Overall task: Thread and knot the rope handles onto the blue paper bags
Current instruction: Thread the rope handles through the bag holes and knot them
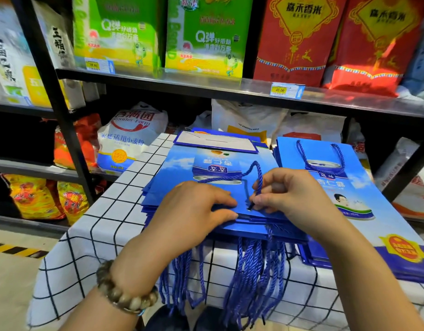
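Note:
A stack of flat blue paper bags (179, 163) lies on the table in front of me. My left hand (194, 209) presses on the near edge of the top bag, fingers pinching the paper. My right hand (285, 194) pinches a blue twisted rope handle (258, 177) at a hole near the bag's edge; the rope loops up and across the bag. To the right lies a second pile of blue bags (378, 211), the top one with a rope handle (320, 163) fitted. Several loose blue ropes (251, 271) hang over the table's front edge.
The table wears a white cloth with a black grid (93, 235). Behind it stand black store shelves (206, 87) with green and red rice bags above and flour sacks (132, 137) below. A yellow-black floor stripe (15, 250) runs at the left.

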Available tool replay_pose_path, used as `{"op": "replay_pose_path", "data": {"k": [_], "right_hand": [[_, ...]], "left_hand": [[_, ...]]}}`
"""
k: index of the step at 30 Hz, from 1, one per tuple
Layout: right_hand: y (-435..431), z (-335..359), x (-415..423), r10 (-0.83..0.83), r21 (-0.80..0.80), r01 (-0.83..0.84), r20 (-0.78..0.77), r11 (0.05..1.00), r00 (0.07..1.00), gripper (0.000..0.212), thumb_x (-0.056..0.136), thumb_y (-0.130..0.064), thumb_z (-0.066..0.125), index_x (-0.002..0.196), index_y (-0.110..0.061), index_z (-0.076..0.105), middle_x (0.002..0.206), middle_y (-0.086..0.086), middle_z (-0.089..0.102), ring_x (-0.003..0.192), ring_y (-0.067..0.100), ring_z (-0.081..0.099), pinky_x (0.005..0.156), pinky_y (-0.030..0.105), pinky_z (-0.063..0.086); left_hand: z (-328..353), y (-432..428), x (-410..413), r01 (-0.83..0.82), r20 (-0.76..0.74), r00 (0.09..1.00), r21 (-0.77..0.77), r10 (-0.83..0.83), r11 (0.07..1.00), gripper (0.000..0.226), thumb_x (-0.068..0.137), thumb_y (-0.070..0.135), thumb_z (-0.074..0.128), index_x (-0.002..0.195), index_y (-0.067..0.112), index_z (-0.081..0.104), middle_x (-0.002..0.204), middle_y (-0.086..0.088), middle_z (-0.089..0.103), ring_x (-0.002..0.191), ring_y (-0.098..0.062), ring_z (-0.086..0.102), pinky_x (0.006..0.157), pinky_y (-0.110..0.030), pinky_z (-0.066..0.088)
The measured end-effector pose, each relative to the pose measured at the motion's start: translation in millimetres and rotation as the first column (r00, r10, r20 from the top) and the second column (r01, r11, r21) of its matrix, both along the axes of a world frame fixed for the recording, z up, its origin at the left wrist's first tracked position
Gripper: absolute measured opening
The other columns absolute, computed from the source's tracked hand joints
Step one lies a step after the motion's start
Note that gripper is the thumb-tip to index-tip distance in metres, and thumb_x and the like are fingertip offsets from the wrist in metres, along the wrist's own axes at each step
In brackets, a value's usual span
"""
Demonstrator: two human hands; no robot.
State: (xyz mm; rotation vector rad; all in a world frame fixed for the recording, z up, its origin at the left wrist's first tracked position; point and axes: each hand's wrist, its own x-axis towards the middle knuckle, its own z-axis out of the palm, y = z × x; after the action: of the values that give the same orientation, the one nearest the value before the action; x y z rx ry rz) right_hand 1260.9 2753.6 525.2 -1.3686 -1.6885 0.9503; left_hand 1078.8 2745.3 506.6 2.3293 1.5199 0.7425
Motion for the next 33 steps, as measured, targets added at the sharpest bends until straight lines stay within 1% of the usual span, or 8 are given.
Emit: {"op": "replay_pose_path", "data": {"k": [6,10,12,17,21,25,29,33], "right_hand": [[1,5,-4,0.005,0.141,-0.057,0.346,0.988,0.938,0.015,0.076,-0.011,0.072,0.079,-0.023,0.064,0.068,-0.010,0.064,0.066,0.001,0.060,0.067,0.013,0.045],[-10,10,-2,-0.019,0.218,-0.140,0.598,0.966,0.802,0.019,0.089,-0.024,0.057,0.104,-0.031,0.065,0.097,-0.010,0.069,0.094,0.011,0.059,0.083,0.031,0.047],[-18,12,-1,0.010,0.197,-0.184,0.658,0.963,0.753,0.027,0.092,-0.026,0.049,0.116,-0.035,0.058,0.107,-0.012,0.066,0.093,0.011,0.056,0.084,0.032,0.046],[-18,5,2,-0.020,0.221,-0.162,0.646,0.962,0.763,0.037,0.092,-0.014,0.047,0.125,-0.029,0.051,0.111,-0.010,0.066,0.105,0.017,0.057,0.086,0.035,0.046],[-16,4,2,-0.039,0.247,-0.142,0.608,0.958,0.793,0.035,0.092,-0.013,0.049,0.123,-0.027,0.052,0.110,-0.007,0.067,0.107,0.017,0.058,0.089,0.036,0.046],[-17,4,-3,-0.043,0.258,-0.155,0.627,0.954,0.778,0.035,0.093,-0.015,0.047,0.124,-0.029,0.050,0.112,-0.009,0.067,0.108,0.017,0.057,0.086,0.033,0.046],[-21,-1,-4,-0.062,0.269,-0.143,0.631,0.952,0.773,0.037,0.094,-0.018,0.044,0.128,-0.033,0.046,0.111,-0.014,0.066,0.108,0.016,0.055,0.078,0.028,0.042],[-22,-6,-3,-0.112,0.324,-0.116,0.607,0.939,0.787,0.038,0.093,-0.017,0.046,0.128,-0.032,0.047,0.105,-0.016,0.068,0.103,0.017,0.058,0.075,0.030,0.043]], "left_hand": [[3,-2,5,-0.073,0.003,0.997,0.095,0.073,0.993,0.020,0.086,0.046,0.053,0.095,0.037,0.068,0.098,0.013,0.069,0.098,-0.008,0.057,0.081,-0.031,0.044],[4,-2,5,-0.107,-0.014,0.994,0.135,0.110,0.985,0.024,0.088,0.050,0.046,0.096,0.038,0.065,0.096,0.011,0.068,0.095,-0.010,0.056,0.073,-0.027,0.042],[6,-3,3,-0.118,0.004,0.993,0.144,0.119,0.982,0.025,0.087,0.051,0.045,0.096,0.038,0.064,0.094,0.011,0.068,0.094,-0.010,0.056,0.070,-0.028,0.040],[8,-6,11,-0.159,0.076,0.987,0.272,0.143,0.949,0.017,0.082,0.047,0.056,0.076,0.031,0.058,0.081,0.012,0.064,0.084,-0.007,0.051,0.082,-0.020,0.029],[2,-16,23,-0.198,0.078,0.980,0.351,0.183,0.915,0.033,0.072,0.049,0.050,0.052,0.028,0.065,0.087,0.010,0.072,0.088,-0.015,0.065,0.092,-0.033,0.027],[-7,-18,37,-0.212,-0.101,0.964,0.280,0.248,0.936,0.024,0.063,0.046,0.059,0.055,0.027,0.070,0.084,0.007,0.073,0.087,-0.021,0.067,0.081,-0.035,0.026],[-11,-17,43,-0.215,-0.126,0.955,0.323,0.267,0.922,0.019,0.056,0.035,0.079,0.051,0.021,0.067,0.080,0.004,0.073,0.087,-0.023,0.068,0.086,-0.041,0.039],[-7,-17,40,-0.142,-0.147,0.971,0.286,0.190,0.948,0.018,0.071,0.029,0.055,0.062,0.018,0.066,0.086,0.007,0.071,0.101,-0.018,0.063,0.095,-0.043,0.034]]}}
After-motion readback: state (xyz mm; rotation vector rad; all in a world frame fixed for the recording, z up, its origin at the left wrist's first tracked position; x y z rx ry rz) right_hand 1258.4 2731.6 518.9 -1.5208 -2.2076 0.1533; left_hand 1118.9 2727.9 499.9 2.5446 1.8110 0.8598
